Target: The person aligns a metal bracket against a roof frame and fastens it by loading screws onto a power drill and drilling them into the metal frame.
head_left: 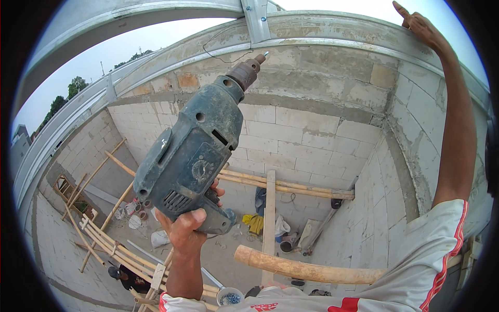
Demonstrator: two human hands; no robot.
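My left hand (184,229) is closed around the handle of a worn dark blue-green power drill (195,140), its fingers near the trigger. The drill tilts up to the right, and a short bit (266,53) sticks out of its brown chuck (247,73). Beyond the chuck runs a long grey metal beam (332,32) along the wall top. At the upper right, my right arm is raised and my right hand (423,28) grips the beam's top edge, one digit stretched out and the others bent, partly hidden. A metal bracket (255,23) with blue-headed screws joins the beam.
Grey block walls (306,127) enclose a floor far below. Bamboo poles (291,187), a wooden plank (269,218) and a thick bamboo pole (306,269) span the space. A bucket (230,297) holds small blue pieces. A person (132,278) is below at the lower left.
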